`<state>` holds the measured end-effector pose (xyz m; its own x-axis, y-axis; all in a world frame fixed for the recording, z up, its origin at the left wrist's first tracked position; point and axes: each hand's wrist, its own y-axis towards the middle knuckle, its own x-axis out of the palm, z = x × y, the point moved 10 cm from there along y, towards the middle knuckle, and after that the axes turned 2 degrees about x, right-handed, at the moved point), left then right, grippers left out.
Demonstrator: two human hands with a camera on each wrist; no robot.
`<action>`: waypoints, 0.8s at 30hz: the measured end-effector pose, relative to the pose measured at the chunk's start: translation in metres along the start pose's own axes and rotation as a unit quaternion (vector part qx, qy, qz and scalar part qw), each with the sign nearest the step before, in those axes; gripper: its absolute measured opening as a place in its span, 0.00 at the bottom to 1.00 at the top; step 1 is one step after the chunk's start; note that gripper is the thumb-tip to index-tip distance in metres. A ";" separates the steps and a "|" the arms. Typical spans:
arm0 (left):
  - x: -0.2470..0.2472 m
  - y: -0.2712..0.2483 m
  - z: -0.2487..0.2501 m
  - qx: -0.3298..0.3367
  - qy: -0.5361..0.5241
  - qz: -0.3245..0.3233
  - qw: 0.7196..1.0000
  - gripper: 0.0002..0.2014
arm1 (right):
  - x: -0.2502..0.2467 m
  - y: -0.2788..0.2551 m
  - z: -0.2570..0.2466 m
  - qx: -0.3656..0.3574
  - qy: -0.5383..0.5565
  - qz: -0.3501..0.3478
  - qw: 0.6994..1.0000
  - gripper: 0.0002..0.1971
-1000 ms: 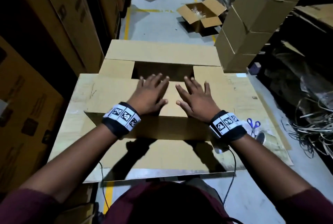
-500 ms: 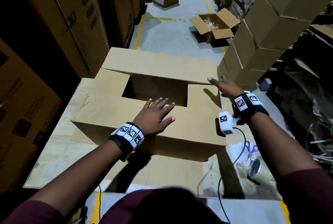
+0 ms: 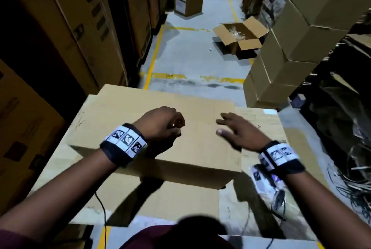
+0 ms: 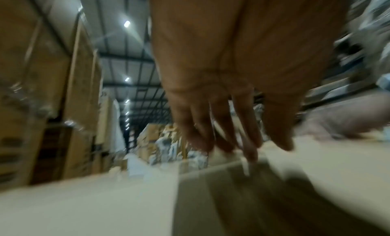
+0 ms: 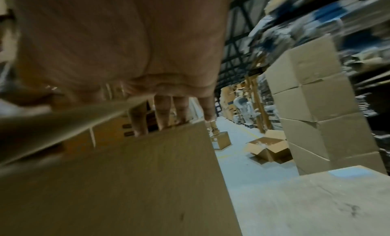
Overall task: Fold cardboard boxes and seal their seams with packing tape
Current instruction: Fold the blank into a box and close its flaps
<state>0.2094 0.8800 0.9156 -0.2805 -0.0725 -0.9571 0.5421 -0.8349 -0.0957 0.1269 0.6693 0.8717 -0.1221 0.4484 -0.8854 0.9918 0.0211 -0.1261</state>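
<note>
Here the left hand [image 3: 160, 126] presses bent fingertips on the closed box [image 3: 200, 148], gripping nothing; the right hand [image 3: 239, 132] spreads flat over it. A far open carton [image 3: 252, 44] holds clear plastic.

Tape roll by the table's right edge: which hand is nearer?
Right. The right hand is over the cardboard box, the tape roll beside its wrist; the left hand is farther left, mid-box.
</note>
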 end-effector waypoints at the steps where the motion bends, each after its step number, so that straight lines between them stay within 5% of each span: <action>1: -0.004 0.009 0.004 0.009 0.001 -0.024 1.000 0.16 | 0.019 -0.006 -0.002 -0.003 -0.062 -0.016 0.998 0.53; 5: -0.017 0.068 0.012 0.030 0.017 -0.037 0.999 0.28 | 0.045 -0.022 -0.002 0.059 -0.115 0.010 0.992 0.41; 8: 0.011 0.103 -0.004 -0.028 0.068 -0.087 0.993 0.58 | 0.043 -0.030 0.000 0.124 -0.096 0.035 0.987 0.38; 10: 0.038 0.108 -0.015 -0.076 0.094 -0.119 0.985 0.69 | 0.045 -0.034 0.002 0.155 -0.082 0.061 0.983 0.38; 19: 0.069 0.081 -0.035 -0.140 0.107 -0.111 0.978 0.71 | 0.056 -0.021 -0.004 0.156 -0.019 0.109 0.981 0.35; 24: 0.068 0.080 -0.021 -0.118 0.084 -0.130 0.981 0.63 | 0.052 -0.024 -0.002 0.165 -0.020 0.124 0.978 0.35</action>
<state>0.2506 0.8199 0.8368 -0.3094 0.2331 -0.9219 0.6437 -0.6622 -0.3835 0.0965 0.6946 0.8294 0.1134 0.3681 -0.9228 0.9254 -0.3772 -0.0367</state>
